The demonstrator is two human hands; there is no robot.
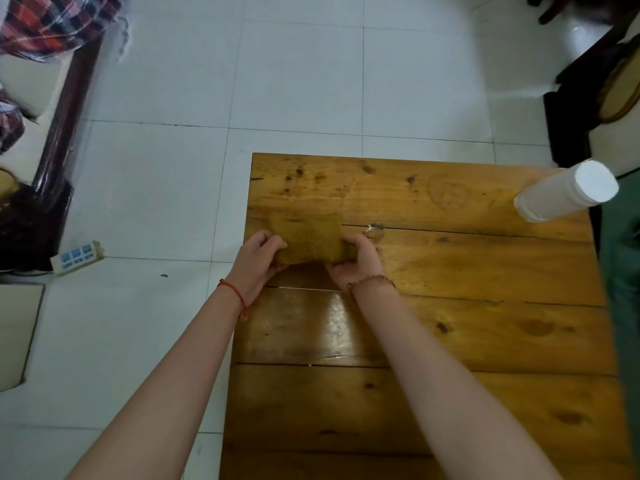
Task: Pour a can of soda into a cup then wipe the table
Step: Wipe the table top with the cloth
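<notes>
A mustard-yellow woven cloth (309, 235) lies bunched near the left edge of the wooden table (467, 306). My left hand (258, 252) grips its near left side and my right hand (355, 259) grips its near right side, fingers curled into the fabric. A tall white paper cup (564, 192) stands at the table's far right corner; its inside is not visible. No soda can is in view. A small pale speck (373, 230) sits on the wood just right of the cloth.
White tiled floor surrounds the table. A power strip (78, 257) lies on the floor to the left. Dark furniture with a plaid cloth (55, 22) fills the upper left, and a green surface (623, 271) borders the table's right side.
</notes>
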